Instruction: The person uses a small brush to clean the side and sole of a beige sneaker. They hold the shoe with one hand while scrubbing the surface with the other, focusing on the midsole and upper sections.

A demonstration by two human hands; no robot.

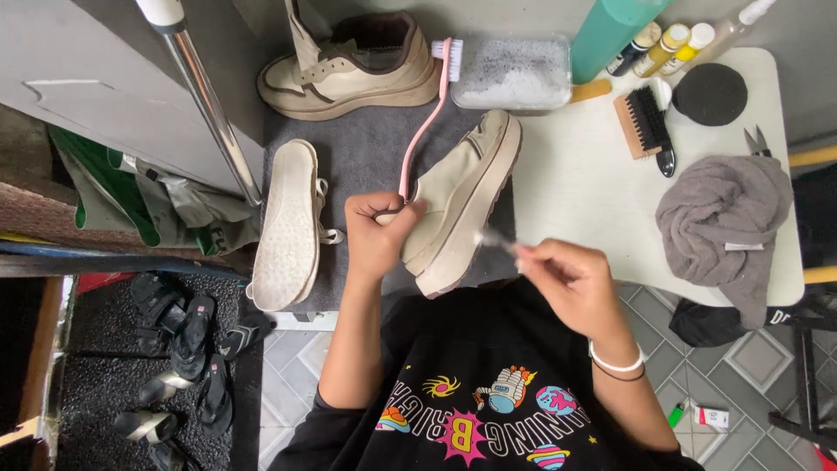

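My left hand grips a cream platform sneaker by its heel end, holding it tilted on its side over the grey mat. My right hand pinches a small whitish thing, blurred, right beside the sneaker's thick sole. A pink long-handled brush lies on the mat just behind my left hand. A second cream sneaker stands upright at the back. A pale insole lies to the left with laces under it.
A clear tub of foamy water sits at the back. On the white table lie a wooden brush, a black round sponge, small bottles, a teal bottle, scissors and a grey towel. Sandals lie on the floor at left.
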